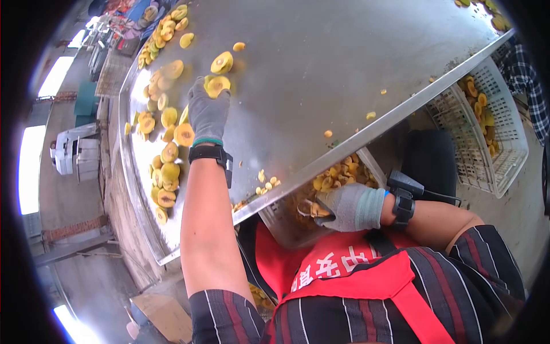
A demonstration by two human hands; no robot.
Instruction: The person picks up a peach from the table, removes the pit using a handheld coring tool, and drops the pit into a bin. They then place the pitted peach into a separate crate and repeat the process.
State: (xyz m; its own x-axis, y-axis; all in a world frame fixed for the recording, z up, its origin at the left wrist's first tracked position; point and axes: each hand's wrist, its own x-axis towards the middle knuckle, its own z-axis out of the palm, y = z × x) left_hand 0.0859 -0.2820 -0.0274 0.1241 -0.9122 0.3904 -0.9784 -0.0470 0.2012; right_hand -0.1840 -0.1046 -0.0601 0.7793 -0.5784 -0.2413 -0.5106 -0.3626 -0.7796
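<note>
- Left hand, gloved: grip curled around a yellow fruit half lying on the steel tabletop.
- Right hand: grip closed, seemingly pinching a fruit piece over the crate.

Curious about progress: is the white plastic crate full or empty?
Mostly empty: the white plastic crate shows bare mesh, with only a few yellow fruit pieces inside.

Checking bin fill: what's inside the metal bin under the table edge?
The metal bin holds yellow fruit pieces. The right hand covers some; the table hides the part beneath it.
</note>
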